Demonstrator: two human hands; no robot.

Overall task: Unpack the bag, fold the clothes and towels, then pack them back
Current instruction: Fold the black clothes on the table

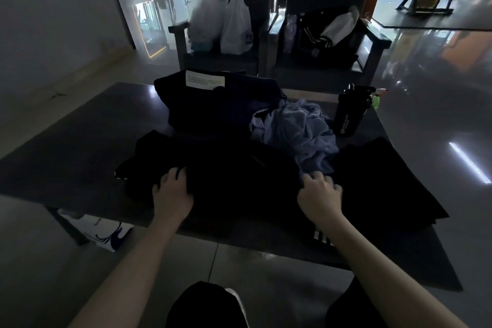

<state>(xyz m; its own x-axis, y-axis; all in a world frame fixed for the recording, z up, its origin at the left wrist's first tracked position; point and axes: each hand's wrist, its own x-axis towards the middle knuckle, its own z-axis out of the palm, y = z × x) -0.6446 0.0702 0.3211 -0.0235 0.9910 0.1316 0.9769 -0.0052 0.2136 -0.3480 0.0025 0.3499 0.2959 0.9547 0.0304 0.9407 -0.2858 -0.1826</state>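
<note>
Left hand [171, 194] gripping black garment [239, 176], right hand [319, 194] perhaps gripping it too

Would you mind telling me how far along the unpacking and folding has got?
Done: unpacking looks mostly finished; a black garment and a lavender towel lie on the table in front of the dark bag. In hand: the left hand and right hand hold the garment, spread out, not yet folded. Left: the towel lies crumpled, and nothing looks packed back.

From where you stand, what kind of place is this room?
Probably a gym's seating area: metal exercise machines stand in the bright background, and a black plastic shaker bottle sits on the dark low table.
</note>
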